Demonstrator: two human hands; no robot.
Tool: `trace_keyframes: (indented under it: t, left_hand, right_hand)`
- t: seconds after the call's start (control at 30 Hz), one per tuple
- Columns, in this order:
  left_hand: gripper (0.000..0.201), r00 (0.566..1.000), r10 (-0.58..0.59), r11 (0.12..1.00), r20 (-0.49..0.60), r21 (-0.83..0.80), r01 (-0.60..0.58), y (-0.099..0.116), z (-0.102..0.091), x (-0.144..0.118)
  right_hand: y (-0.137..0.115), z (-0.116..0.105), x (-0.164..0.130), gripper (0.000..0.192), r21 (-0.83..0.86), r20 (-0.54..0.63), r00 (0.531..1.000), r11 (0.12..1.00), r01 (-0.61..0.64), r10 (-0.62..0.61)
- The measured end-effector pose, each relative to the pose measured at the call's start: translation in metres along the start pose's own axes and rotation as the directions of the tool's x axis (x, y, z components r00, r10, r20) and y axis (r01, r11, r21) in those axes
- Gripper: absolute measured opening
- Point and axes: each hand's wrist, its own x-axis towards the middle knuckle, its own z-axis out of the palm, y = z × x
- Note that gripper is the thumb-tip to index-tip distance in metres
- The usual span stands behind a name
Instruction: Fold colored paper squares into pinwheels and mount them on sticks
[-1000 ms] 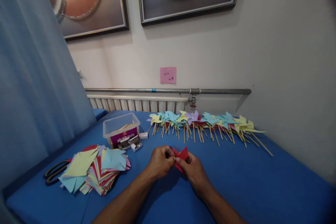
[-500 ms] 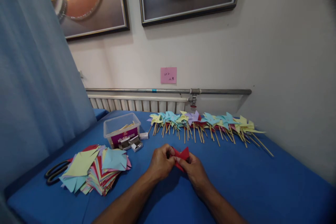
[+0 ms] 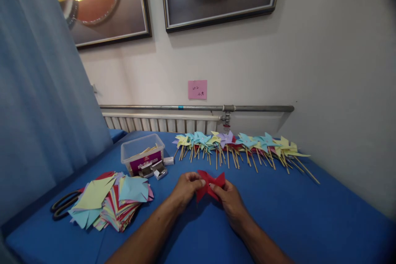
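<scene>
Left hand (image 3: 185, 190) pinches red pinwheel (image 3: 207, 179) | right hand (image 3: 232, 205) pinches near its centre | paper could tear if hands pull apart

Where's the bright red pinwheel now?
In the head view, the red pinwheel is below and slightly right of centre, held between left hand and right hand.

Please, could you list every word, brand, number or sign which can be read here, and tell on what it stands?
"252": handwritten on the pink note on the wall, as best I can read it.
Second handwritten line on that note: too small to read surely.
White characters on the purple label of the tub: too blurred to read.
Small boxes: no readable text.
</scene>
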Motion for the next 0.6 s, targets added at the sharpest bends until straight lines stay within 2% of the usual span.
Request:
trace_keyframes:
  t: [0.2,0.37,0.6]
  left_hand:
    - [0.027,0.998,-0.062,0.996,-0.006,-0.069,0.062,-0.001,0.007,-0.006]
    - [0.026,0.997,-0.044,0.995,0.066,-0.088,0.050,0.002,0.008,-0.008]
    - [0.025,0.998,-0.044,0.997,0.049,-0.068,0.047,0.002,0.010,-0.007]
  right_hand:
    - [0.009,-0.003,0.006,0.040,-0.028,0.041,0.999,0.999,0.024,-0.022]
    - [0.013,-0.004,0.007,0.040,-0.095,0.004,0.999,0.995,0.038,-0.038]
    - [0.009,-0.001,0.005,0.044,-0.092,0.010,1.000,0.996,0.014,-0.014]
